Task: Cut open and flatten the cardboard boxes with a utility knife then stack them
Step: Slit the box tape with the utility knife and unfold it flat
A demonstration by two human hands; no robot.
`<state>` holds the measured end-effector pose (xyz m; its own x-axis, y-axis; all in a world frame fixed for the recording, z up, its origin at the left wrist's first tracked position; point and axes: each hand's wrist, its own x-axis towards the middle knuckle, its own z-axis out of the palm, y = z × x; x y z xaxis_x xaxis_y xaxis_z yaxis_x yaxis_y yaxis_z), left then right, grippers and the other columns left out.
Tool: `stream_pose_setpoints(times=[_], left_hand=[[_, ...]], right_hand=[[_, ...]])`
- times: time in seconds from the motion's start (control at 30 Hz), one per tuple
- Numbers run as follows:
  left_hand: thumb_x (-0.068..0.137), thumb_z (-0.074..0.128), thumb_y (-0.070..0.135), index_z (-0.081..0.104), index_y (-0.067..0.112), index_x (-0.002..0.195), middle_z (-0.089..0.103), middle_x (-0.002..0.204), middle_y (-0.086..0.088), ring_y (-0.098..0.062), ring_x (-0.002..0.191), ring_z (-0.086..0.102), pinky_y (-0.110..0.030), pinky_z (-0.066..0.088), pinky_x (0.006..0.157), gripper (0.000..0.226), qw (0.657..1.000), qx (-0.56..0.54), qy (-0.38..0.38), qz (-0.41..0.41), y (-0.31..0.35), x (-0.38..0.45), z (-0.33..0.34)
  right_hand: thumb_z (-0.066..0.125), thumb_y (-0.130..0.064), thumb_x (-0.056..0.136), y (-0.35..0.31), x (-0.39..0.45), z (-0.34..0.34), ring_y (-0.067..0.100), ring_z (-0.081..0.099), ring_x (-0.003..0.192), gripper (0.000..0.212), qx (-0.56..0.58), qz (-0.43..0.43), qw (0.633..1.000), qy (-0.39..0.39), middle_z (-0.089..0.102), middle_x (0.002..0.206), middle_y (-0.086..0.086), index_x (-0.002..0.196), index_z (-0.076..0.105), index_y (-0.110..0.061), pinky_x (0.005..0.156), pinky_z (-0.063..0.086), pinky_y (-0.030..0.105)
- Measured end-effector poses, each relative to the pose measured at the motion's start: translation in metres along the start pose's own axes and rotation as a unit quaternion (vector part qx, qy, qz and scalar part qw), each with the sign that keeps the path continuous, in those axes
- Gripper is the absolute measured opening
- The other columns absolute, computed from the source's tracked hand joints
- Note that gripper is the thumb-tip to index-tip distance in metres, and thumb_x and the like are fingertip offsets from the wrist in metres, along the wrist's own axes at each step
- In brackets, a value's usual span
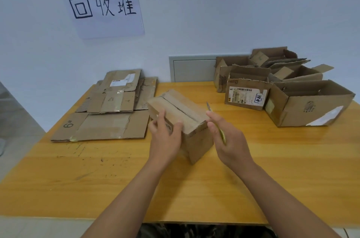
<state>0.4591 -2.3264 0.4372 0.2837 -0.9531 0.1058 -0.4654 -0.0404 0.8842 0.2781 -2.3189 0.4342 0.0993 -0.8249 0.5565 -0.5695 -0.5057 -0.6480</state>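
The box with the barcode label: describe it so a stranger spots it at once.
On the wooden table, look at the cluster of open boxes at the far right. The labelled box stands at its front left, alone showing a white barcode label.

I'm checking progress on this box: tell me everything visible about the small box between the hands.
The small box is plain brown cardboard, still upright on the wooden table, turned corner-on. Its top flaps are closed, with a dark slit along the middle seam. The left hand holds its near-left side; the right hand, holding the knife, touches its right corner.
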Motion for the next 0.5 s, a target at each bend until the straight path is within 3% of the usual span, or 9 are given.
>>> stream_pose_setpoints(times=[0.07,0.13,0.23,0.3,0.37,0.5], left_hand=[[0.097,0.047,0.047,0.017,0.035,0.154,0.021,0.144,0.0,-0.015,0.111,0.042,-0.029,0.035,0.089,0.065,1.0,-0.014,-0.014,-0.005,0.0,-0.007,0.003],[0.097,0.048,0.048,0.018,0.037,0.153,0.022,0.14,0.001,-0.014,0.106,0.051,-0.028,0.039,0.084,0.065,1.0,-0.006,-0.023,-0.001,-0.003,-0.012,0.003],[0.095,0.051,0.046,0.025,0.034,0.151,0.029,0.133,0.003,-0.01,0.095,0.059,-0.023,0.045,0.074,0.063,0.998,0.051,-0.027,0.024,-0.003,-0.016,0.002],[0.093,0.054,0.045,0.04,0.03,0.145,0.034,0.125,0.004,-0.012,0.103,0.051,-0.027,0.047,0.084,0.056,0.987,0.141,0.002,0.081,-0.004,-0.014,-0.001],[0.09,0.057,0.046,0.052,0.028,0.134,0.036,0.12,0.002,-0.017,0.112,0.041,-0.032,0.041,0.096,0.047,0.958,0.227,0.05,0.166,-0.009,-0.007,-0.004],[0.09,0.054,0.057,0.045,0.035,0.133,0.031,0.149,0.002,-0.022,0.143,0.019,-0.045,0.02,0.118,0.049,0.925,0.304,0.004,0.229,-0.024,0.018,-0.012]], right_hand=[[0.04,-0.045,0.103,0.004,0.003,0.002,0.007,0.063,0.091,0.039,0.012,0.036,0.999,0.023,0.065,0.112,-0.016,0.137,0.053,-0.03,0.071,0.045,0.014],[0.043,-0.042,0.103,0.006,0.007,0.002,0.002,0.058,0.078,0.037,0.031,0.063,0.997,0.044,0.063,0.106,-0.016,0.136,0.052,-0.029,0.063,0.043,0.014],[0.046,-0.037,0.103,0.006,0.013,0.002,-0.005,0.055,0.089,0.038,0.064,0.098,0.991,0.063,0.059,0.113,-0.019,0.139,0.048,-0.027,0.073,0.044,0.01],[0.051,-0.036,0.101,0.007,0.018,0.004,-0.004,0.055,0.107,0.042,0.084,0.125,0.987,0.06,0.06,0.125,-0.015,0.142,0.043,-0.028,0.089,0.046,0.015],[0.057,-0.033,0.099,0.009,0.022,0.006,0.004,0.056,0.114,0.048,0.078,0.143,0.985,0.049,0.058,0.134,-0.011,0.143,0.038,-0.026,0.095,0.047,0.027],[0.062,-0.031,0.095,0.012,0.027,0.01,0.015,0.059,0.112,0.052,0.056,0.174,0.983,0.031,0.055,0.132,-0.016,0.14,0.038,-0.023,0.092,0.051,0.04]])
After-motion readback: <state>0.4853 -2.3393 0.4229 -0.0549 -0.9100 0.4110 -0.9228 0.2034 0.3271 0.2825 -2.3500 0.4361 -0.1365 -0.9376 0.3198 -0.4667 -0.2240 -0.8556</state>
